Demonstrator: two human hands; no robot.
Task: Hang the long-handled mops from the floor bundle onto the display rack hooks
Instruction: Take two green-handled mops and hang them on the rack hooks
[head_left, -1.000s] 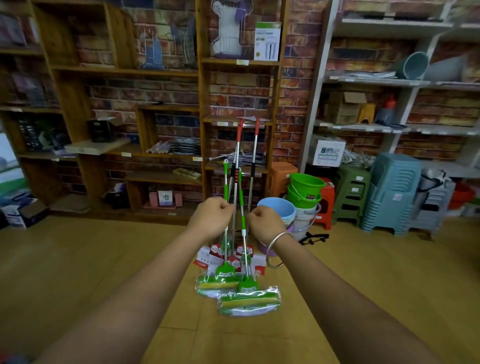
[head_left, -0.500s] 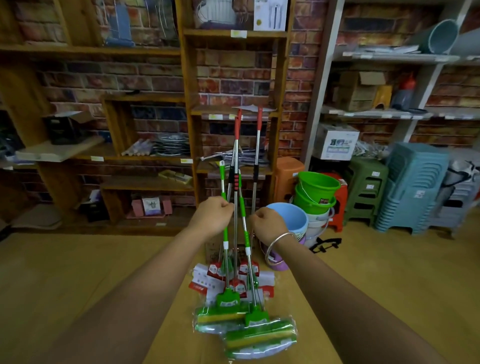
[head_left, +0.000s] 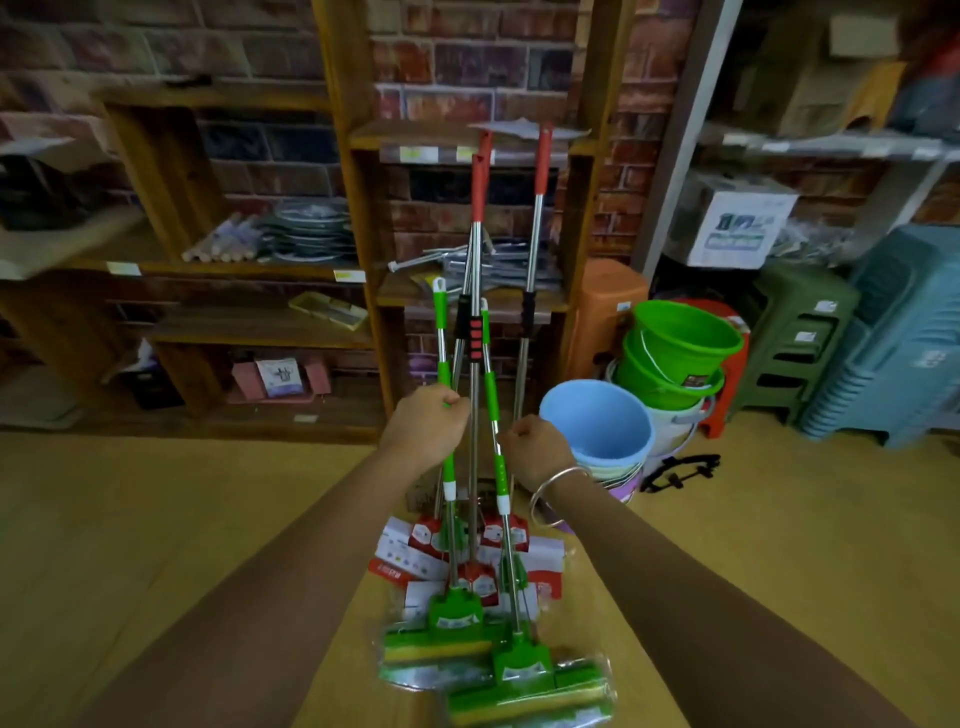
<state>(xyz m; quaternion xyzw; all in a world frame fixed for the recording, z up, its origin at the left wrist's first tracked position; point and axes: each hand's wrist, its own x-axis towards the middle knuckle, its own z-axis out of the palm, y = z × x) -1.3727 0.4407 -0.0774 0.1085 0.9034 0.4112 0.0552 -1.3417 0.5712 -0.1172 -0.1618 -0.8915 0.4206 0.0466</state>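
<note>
Brick-walled shop: my left hand (head_left: 423, 427) and right hand (head_left: 537, 451), fingers curled, each grip one green steel-handled sponge mop (head_left: 445, 462); I should lift them apart.

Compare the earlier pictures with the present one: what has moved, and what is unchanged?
The camera has come closer and tipped down, so shelves and buckets look larger. Left hand and right hand still grip the two green mops' handles; the heads remain low, nothing released.
</note>
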